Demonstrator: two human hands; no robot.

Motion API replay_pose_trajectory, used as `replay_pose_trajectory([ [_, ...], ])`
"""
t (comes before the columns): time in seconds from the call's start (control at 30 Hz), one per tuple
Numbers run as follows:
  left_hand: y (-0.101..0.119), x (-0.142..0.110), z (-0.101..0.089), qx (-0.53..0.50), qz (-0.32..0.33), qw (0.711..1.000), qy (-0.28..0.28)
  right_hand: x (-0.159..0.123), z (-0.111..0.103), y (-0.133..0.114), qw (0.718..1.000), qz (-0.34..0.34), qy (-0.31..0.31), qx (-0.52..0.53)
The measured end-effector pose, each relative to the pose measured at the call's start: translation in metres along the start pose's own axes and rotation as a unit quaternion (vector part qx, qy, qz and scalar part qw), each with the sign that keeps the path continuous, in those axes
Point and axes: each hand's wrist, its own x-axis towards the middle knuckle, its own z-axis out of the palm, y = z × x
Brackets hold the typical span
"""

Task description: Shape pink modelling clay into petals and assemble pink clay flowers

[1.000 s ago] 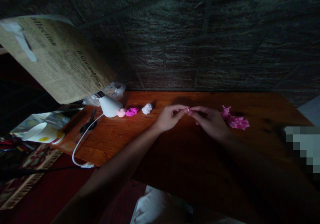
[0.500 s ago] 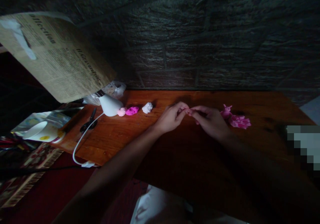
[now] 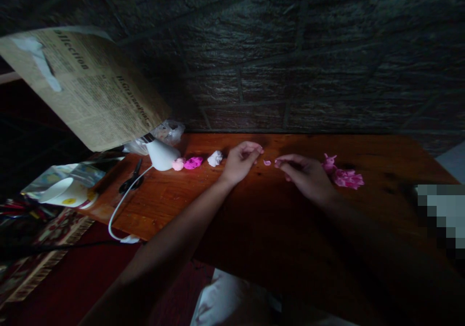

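A small pink scrap, like a petal of modelling clay [image 3: 267, 163], shows in the gap between my two hands, apart from the fingertips of both. To its left my left hand [image 3: 241, 161] has thumb and fingers drawn together in a pinch; whatever it holds is too small to make out. On the other side, my right hand [image 3: 305, 173] pinches with thumb and forefinger, a tiny pinkish spot at the tips. Beyond the right hand lies a pink ruffled clay figure [image 3: 348, 178], with a knobbed pink piece [image 3: 329, 162] beside it, partly behind the hand.
On the wooden table [image 3: 170, 197], left of my hands, sit a white lump [image 3: 215, 158], a magenta lump [image 3: 193, 163] and a pale pink lump [image 3: 178, 163]. Near them are a lamp [image 3: 162, 154] with its cord, scissors [image 3: 131, 180] and a paper cup [image 3: 63, 193]. A stone wall stands behind.
My hands were together, fingertips meeting on a small pink bit. They have parted, the left moving left, and the pink scrap now shows between them.
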Motion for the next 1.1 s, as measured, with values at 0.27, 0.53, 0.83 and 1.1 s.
replay_pose_trajectory([
  [0.27,0.001,-0.005,0.004,-0.014,-0.009,0.999,-0.034,0.001,-0.004,0.004,0.998,-0.012,-0.019,-0.056],
  [0.53,-0.001,-0.006,0.005,-0.005,0.016,0.998,-0.06,0.005,-0.011,0.01,0.969,-0.081,-0.047,-0.23],
  [0.83,0.0,-0.009,0.007,-0.004,0.022,0.994,-0.103,0.005,-0.011,0.012,0.967,-0.086,-0.05,-0.235],
  [1.1,0.003,-0.011,0.009,0.011,0.021,0.995,-0.098,0.003,-0.009,0.009,0.972,-0.056,-0.032,-0.226],
])
